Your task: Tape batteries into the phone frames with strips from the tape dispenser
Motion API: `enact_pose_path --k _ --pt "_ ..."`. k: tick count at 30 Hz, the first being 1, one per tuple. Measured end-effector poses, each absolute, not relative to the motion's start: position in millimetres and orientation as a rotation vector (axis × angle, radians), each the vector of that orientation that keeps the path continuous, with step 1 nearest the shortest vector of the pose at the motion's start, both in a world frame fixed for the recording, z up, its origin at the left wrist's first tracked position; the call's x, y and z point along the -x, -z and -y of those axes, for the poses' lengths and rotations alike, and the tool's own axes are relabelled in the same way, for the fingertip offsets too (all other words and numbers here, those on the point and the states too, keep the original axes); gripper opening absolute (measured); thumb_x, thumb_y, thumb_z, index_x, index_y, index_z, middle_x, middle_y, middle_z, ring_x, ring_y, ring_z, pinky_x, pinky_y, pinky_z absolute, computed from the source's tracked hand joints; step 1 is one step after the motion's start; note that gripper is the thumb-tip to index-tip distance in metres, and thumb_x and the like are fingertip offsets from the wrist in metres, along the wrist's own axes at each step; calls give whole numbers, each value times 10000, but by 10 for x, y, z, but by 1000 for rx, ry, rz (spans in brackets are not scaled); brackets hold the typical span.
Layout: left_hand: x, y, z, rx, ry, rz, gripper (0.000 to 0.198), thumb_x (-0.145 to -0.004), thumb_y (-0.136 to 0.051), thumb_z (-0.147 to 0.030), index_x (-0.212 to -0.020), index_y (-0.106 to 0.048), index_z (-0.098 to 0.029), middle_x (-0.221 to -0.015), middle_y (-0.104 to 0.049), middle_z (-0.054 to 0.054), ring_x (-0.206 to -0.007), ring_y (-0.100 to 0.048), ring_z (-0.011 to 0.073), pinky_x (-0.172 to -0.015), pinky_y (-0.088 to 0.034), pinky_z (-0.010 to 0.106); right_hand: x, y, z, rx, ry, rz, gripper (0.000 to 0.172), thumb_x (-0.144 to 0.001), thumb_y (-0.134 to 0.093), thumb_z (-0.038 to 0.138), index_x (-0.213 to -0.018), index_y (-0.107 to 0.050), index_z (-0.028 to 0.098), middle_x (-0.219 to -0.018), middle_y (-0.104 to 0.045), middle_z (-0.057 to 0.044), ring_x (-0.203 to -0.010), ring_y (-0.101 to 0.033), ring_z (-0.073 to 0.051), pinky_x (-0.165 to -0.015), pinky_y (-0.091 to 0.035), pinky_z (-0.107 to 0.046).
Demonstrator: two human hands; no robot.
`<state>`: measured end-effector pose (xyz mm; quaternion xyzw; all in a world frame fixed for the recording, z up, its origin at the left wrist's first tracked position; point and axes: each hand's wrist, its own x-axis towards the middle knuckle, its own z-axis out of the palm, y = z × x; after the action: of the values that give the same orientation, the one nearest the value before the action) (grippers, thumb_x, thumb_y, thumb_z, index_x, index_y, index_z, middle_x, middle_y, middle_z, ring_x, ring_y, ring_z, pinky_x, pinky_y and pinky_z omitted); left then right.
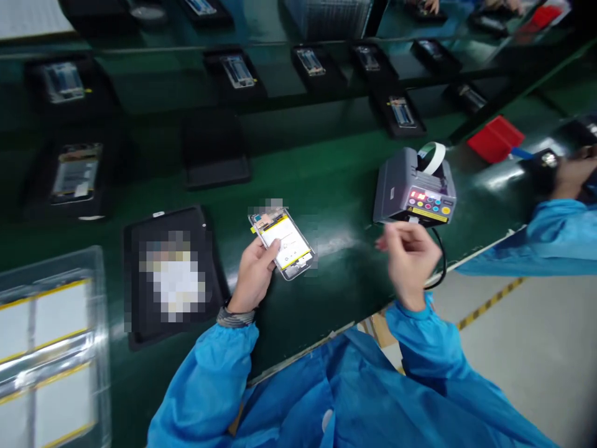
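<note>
My left hand (255, 274) grips an opened phone body (286, 246) over the green bench, thumb on top. A large white battery with yellow edges fills its middle, and a small yellow tab sticks out at its upper left. At the right, my right hand (410, 258) is closed in a pinch just in front of a grey tape dispenser (415, 186). Whatever lies between those fingertips is too small and blurred to make out. The dispenser carries a roll of pale tape (433, 157), a lit red display and coloured buttons.
A black tray (214, 274) with a blurred-out item stands left of my left hand. Beside it lies a clear plastic tray (100, 311) of white batteries. More black trays, most with phone bodies, line the back. A co-worker's sleeve (555, 233) and a red bin (496, 138) are at right.
</note>
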<state>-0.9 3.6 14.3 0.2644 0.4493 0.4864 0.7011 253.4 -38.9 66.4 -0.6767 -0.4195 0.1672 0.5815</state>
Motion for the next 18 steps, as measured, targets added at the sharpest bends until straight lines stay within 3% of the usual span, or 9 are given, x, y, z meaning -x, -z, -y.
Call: enact_pose_path --k 3,9,14,18 --pt "9 -140 -58 -584 -1096 -1035 500 -706 -909 -428 -1082 -720 -158 -1141 -770 116 -1014 -746 275 -855 -620 375 -3080 -652 534 1711 -212 785 300 -814 -801 446 -832 -691 168 -618 -666 -21 -516 -607 -162 -505 -476 -281" --pt "14 -114 -62 -637 -1088 -1075 551 -676 -929 -441 -1095 -722 -148 -1119 -777 126 -954 -761 277 -829 -630 383 -3306 -578 462 1791 -456 688 339 -757 -797 469 -761 -703 143 -628 -701 -82 -489 -624 -181 -431 -432 -276" --pt "23 -104 -51 -656 -1074 -1069 553 -692 -924 -423 -1115 -712 -136 -1139 -771 137 -955 -757 268 -803 -625 357 -3248 -620 355 1802 -453 636 220 -762 -807 358 -722 -702 169 -634 -698 -104 -488 -616 -184 -436 -430 -297" --pt "18 -64 -51 -680 -1097 -1054 564 -695 -922 -420 -1132 -711 -133 -1184 -759 147 -1001 -748 268 -858 -609 364 -3246 -656 361 1826 -382 644 120 -754 -777 233 -669 -699 201 -556 -630 -59 -458 -570 -179 -456 -441 -324"
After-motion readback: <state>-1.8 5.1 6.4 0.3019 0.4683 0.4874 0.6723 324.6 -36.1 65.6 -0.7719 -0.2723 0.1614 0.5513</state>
